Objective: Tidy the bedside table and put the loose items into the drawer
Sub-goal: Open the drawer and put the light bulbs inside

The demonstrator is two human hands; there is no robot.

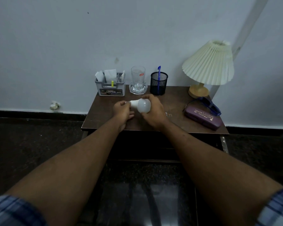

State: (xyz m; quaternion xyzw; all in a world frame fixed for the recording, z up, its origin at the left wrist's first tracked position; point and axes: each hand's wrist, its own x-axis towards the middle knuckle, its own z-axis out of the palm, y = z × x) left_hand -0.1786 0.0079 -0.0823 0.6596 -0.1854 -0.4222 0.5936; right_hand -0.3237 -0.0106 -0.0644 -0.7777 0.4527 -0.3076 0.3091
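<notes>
Grip of right hand (154, 111) around bulb (143, 105)

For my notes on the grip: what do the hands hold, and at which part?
A white light bulb: the left hand pinches its narrow base, the right hand wraps its round globe.

A pale grey-blue wall (55, 46) fills the back, scuffed with a few small dark marks. A black skirting strip (31, 112) runs along its foot. The floor (23, 152) is dark speckled stone with a dull sheen. A dark brown wooden counter (104, 118) stands against the wall. On its back right corner is a lamp (208, 62) with a cream pleated shade and a round wooden base. The light is dim and even.
</notes>
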